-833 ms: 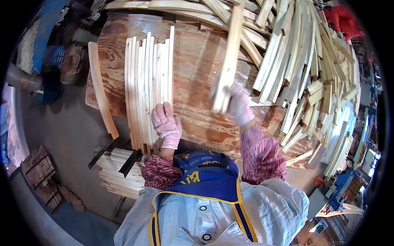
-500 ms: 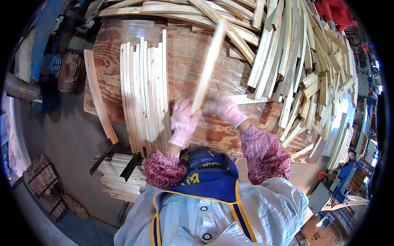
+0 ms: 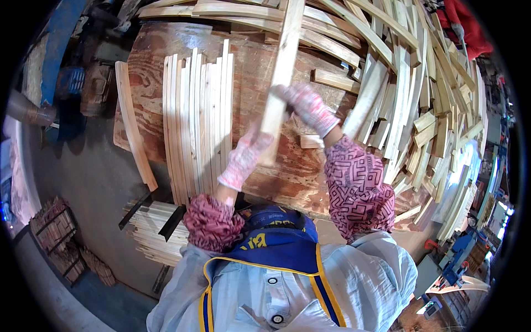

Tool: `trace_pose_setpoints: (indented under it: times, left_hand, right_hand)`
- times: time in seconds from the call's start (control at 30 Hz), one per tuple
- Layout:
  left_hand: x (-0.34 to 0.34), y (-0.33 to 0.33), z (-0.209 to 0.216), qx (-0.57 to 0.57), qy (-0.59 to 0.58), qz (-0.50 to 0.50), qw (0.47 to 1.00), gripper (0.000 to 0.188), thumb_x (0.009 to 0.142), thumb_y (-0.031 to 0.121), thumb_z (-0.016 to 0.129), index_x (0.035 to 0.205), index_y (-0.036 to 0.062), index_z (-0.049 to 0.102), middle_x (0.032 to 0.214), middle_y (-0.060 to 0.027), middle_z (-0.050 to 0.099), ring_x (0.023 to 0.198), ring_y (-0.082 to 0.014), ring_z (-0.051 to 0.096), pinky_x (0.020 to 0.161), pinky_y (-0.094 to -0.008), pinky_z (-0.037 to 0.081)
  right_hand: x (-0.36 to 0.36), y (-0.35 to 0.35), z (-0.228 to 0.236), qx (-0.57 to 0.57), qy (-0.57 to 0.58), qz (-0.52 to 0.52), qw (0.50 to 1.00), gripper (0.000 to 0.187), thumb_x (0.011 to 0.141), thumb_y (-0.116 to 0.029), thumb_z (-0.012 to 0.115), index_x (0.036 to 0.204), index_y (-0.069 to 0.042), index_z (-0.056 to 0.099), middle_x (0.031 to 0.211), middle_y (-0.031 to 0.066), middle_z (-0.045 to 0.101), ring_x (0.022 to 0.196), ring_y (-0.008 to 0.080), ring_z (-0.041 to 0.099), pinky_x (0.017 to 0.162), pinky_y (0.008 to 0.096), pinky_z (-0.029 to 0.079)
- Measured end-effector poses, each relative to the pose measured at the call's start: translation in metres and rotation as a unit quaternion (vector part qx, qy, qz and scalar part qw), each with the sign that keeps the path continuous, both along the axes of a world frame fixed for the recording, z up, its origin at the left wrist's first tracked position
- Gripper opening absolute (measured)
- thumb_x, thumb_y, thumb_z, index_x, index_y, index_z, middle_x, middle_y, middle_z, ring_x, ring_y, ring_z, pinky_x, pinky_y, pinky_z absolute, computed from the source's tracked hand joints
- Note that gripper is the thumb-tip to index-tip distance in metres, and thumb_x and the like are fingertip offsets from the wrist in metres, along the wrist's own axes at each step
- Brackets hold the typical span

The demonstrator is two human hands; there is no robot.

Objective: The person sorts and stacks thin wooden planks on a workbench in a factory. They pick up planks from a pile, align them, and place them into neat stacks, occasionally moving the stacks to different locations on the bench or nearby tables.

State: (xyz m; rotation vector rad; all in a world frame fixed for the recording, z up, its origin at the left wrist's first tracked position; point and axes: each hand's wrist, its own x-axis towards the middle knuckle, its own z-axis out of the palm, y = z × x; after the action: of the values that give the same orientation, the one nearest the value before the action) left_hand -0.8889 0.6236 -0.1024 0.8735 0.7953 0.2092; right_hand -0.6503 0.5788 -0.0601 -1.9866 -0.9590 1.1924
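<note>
A pale wooden strip (image 3: pixel 285 58) slants away from me over the plywood table, its near end in front of my chest. In a pink-and-white glove, my right hand (image 3: pixel 311 107) is closed on it from the right, partway up. My left hand (image 3: pixel 247 157), gloved the same and slightly blurred, grips the strip near its lower end; some of its fingers are hidden. Just left of that hand, a row of wooden strips (image 3: pixel 199 122) lies side by side, pointing away from me. A small wood block (image 3: pixel 311 141) rests below my right wrist.
Loose wooden strips (image 3: pixel 381 105) heap up across the table's far side and right. One separate strip (image 3: pixel 133 124) lies along the left of the plywood tabletop (image 3: pixel 149 50). More strips (image 3: pixel 160 232) are stacked on a dark rack below. A person in red (image 3: pixel 467 25) is at far right.
The held strip has shifted away from me and stands more upright in view. My right hand has moved up and closed on it. Pieces in the right heap have shifted, uncovering a short block.
</note>
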Motion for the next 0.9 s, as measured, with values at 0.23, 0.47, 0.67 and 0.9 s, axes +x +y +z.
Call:
trace_pose_setpoints:
  times: [0.23, 0.47, 0.67, 0.9]
  left_hand:
    - [0.017, 0.008, 0.028, -0.156, -0.029, -0.059, 0.985, 0.044, 0.088, 0.025, 0.073, 0.121, -0.0022, 0.061, 0.103, -0.0150, 0.071, 0.084, -0.0223, 0.070, 0.076, -0.0334, 0.059]
    - [-0.014, 0.003, 0.029, -0.185, -0.045, -0.002, 0.982, 0.048, 0.087, 0.025, 0.073, 0.126, -0.0006, 0.058, 0.103, -0.0151, 0.070, 0.082, -0.0207, 0.070, 0.073, -0.0324, 0.059]
    - [-0.031, 0.009, 0.032, -0.172, -0.082, 0.005, 0.982, 0.055, 0.088, 0.027, 0.073, 0.132, 0.0004, 0.055, 0.103, -0.0116, 0.070, 0.081, -0.0183, 0.069, 0.069, -0.0313, 0.059]
    - [-0.081, 0.002, 0.026, -0.142, -0.036, -0.003, 0.989, 0.045, 0.091, 0.025, 0.069, 0.128, 0.0022, 0.059, 0.100, -0.0089, 0.071, 0.078, -0.0163, 0.069, 0.064, -0.0293, 0.058]
  right_hand:
    - [0.128, -0.011, -0.063, 0.013, -0.561, -0.109, 0.820, 0.068, 0.084, -0.049, 0.065, 0.140, -0.013, 0.049, 0.141, 0.0156, 0.051, 0.129, 0.0307, 0.050, 0.104, 0.0426, 0.043]
    - [0.101, 0.027, 0.008, -0.355, -0.439, 0.035, 0.825, 0.025, 0.093, -0.023, 0.054, 0.106, -0.008, 0.070, 0.088, 0.0153, 0.071, 0.071, 0.0279, 0.071, 0.061, 0.0367, 0.058]
    - [-0.071, -0.109, -0.031, -0.282, -0.283, 0.008, 0.917, 0.075, 0.082, -0.045, 0.071, 0.137, -0.003, 0.043, 0.082, 0.0166, 0.069, 0.065, 0.0259, 0.069, 0.057, 0.0397, 0.057]
    - [-0.161, -0.115, -0.032, -0.299, -0.231, -0.037, 0.925, 0.103, 0.076, -0.051, 0.075, 0.149, -0.001, 0.022, 0.113, 0.0300, 0.063, 0.097, 0.0392, 0.066, 0.082, 0.0482, 0.053]
